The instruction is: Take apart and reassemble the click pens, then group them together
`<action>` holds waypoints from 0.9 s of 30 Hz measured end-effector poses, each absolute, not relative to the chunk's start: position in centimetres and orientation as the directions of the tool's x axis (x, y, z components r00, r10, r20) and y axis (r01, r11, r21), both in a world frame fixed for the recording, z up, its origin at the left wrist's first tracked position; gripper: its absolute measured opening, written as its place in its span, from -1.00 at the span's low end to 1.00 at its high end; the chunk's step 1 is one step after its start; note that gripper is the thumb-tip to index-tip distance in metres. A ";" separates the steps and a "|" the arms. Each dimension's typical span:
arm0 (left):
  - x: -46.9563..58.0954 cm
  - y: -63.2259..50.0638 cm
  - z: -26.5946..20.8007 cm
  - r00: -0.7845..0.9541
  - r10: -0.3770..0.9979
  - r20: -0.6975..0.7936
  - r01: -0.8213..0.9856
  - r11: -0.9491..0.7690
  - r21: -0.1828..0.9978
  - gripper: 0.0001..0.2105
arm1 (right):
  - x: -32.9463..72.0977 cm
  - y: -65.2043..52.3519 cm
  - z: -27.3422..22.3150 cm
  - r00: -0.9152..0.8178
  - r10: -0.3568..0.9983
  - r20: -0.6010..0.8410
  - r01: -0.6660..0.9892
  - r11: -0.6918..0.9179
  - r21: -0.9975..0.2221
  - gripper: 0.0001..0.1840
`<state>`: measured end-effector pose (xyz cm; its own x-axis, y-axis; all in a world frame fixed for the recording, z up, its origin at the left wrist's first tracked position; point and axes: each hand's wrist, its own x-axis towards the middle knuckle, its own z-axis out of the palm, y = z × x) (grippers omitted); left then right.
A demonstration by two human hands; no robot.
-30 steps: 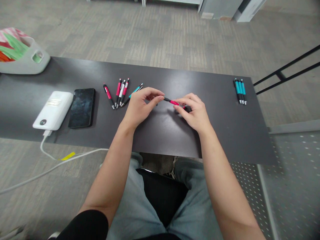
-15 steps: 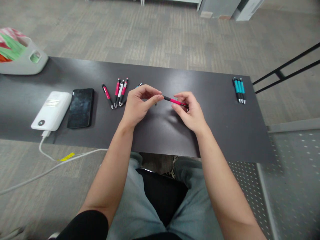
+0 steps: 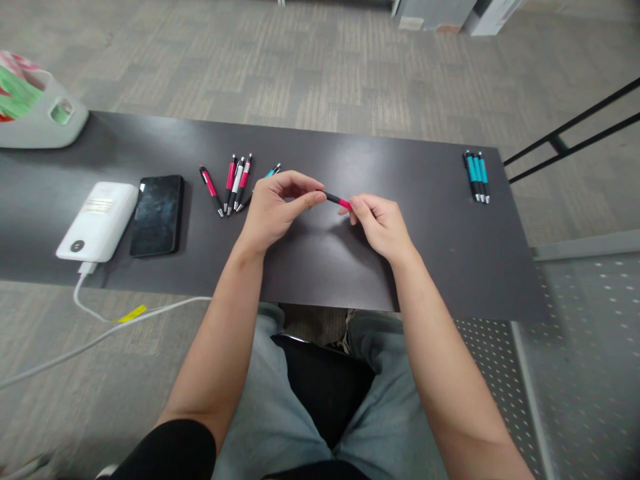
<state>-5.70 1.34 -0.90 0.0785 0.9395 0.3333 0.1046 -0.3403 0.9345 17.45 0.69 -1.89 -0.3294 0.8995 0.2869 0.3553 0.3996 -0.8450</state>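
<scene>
A pink pen with a black grip (image 3: 335, 199) is held level above the table between my two hands. My left hand (image 3: 277, 207) pinches its tip end between thumb and fingertips, which cover the tip. Around the pink barrel, my right hand (image 3: 380, 223) is closed, hiding the clicker end. To the left of my left hand lie several pens: a lone pink pen (image 3: 211, 191), a cluster with a white pen (image 3: 237, 187), and a blue pen (image 3: 273, 170) partly behind my left hand.
Several blue pens (image 3: 477, 177) lie side by side at the table's right end. On the left are a black phone (image 3: 157, 215), a white power bank (image 3: 99, 220) with a cable (image 3: 83, 293), and a white basket (image 3: 70, 123). Black metal bars (image 3: 557, 143) stand beyond the right edge.
My right hand has closed its fingers and thumb around the pink barrel, covering more of it. My left hand keeps its pinch on the tip end. The view has shifted slightly.
</scene>
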 end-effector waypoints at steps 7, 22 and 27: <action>-5.7 1.2 -0.7 0.084 0.939 0.333 0.112 -0.341 0.934 -0.66 | 17.6 0.8 -2.1 -0.348 0.891 0.293 0.320 0.406 -0.856 -0.60; -5.8 1.4 -1.1 0.079 0.939 0.333 0.028 -0.336 0.941 -0.64 | 17.5 0.6 -1.8 -0.348 0.898 0.269 0.278 0.373 -0.885 -0.59; -5.8 1.4 -1.2 0.094 0.938 0.335 0.014 -0.337 0.941 -0.66 | 17.6 0.7 -2.0 -0.368 0.895 0.254 0.288 0.369 -0.884 -0.58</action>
<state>-5.79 1.42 -1.19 0.0940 0.9377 0.3346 0.0138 -0.3373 0.9413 17.59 0.71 -2.02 -0.3679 0.8945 0.2539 0.2879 0.3692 -0.8837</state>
